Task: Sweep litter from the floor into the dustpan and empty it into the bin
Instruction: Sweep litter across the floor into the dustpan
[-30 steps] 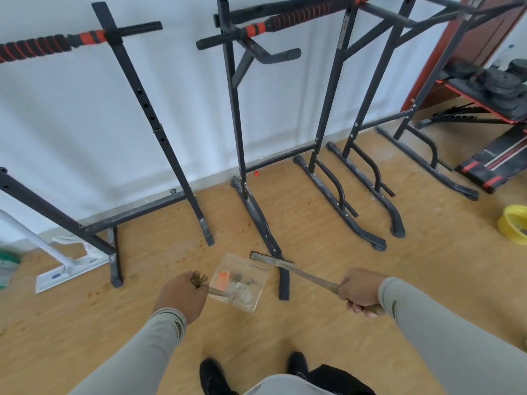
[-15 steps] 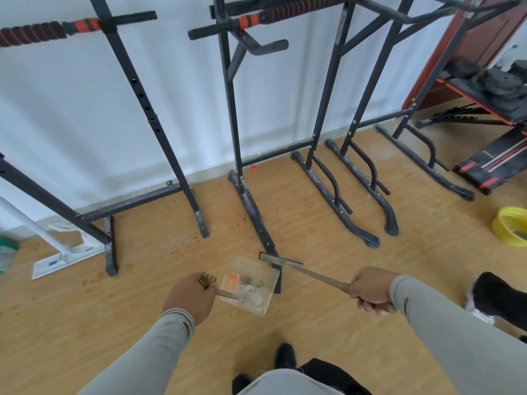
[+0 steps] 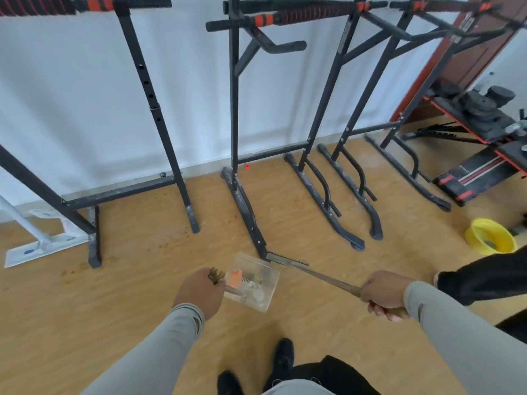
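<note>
The left hand (image 3: 199, 292) is curled round the handle of a clear plastic dustpan (image 3: 253, 283) and holds it level above the wooden floor (image 3: 128, 280). Through its walls show an orange scrap and some pale and dark bits, so litter already lies in the pan. The right hand (image 3: 383, 297) grips the end of the broom handle (image 3: 319, 276), fingers wrapped under it. The narrow broom head (image 3: 285, 259) hangs just beyond the pan's far right corner, near the foot of a black pull-up stand (image 3: 245, 206).

Against the picture from a second ago, the whole scene has slid: the stands sit further left and lower, the yellow bin (image 3: 490, 236) has come more fully into view at the right, and a dark trouser leg (image 3: 484, 280) now reaches in from the right edge, where there was none. The feet below have changed place too. The hands have kept the same hold, and the pan and broom keep the same relation to each other. I read this as the person turning and stepping to the right, toward the bin, with the sweeping of this patch done.

A small red piece (image 3: 247, 167) lies by the wall behind the stand's base, well apart from the broom; whether it is litter to fetch I cannot tell. If the pan goes to the bin next, it must stay level, since its front is open and the light scraps could slide out.
</note>
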A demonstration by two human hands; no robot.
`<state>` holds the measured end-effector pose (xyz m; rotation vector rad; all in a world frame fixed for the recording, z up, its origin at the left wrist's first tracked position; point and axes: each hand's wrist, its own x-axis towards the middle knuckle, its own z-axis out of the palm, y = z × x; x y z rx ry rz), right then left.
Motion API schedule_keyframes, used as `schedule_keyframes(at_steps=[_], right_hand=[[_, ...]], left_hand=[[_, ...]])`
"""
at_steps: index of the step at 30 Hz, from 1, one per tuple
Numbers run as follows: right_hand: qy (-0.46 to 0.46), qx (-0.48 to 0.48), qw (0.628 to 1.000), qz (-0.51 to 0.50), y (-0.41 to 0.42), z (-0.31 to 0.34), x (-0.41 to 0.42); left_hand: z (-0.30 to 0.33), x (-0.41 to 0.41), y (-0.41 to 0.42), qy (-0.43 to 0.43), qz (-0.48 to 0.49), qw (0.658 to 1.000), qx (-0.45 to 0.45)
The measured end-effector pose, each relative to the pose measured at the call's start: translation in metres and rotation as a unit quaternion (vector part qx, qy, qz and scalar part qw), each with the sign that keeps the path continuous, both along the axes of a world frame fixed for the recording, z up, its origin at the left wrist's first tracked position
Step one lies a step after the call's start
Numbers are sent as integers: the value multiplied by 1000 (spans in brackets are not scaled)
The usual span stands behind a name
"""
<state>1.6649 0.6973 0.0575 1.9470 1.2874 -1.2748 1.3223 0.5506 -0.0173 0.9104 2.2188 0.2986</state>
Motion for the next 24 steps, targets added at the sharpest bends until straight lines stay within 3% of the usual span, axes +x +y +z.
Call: schedule_keyframes(at_steps=[11, 24], right_hand=[[1, 3, 999, -33, 52, -18, 55], [39, -11, 997, -70, 230, -61, 163]], left_hand=[[0, 36, 57, -14, -14, 1000, 1], [9, 148, 215, -4, -14, 995, -94]])
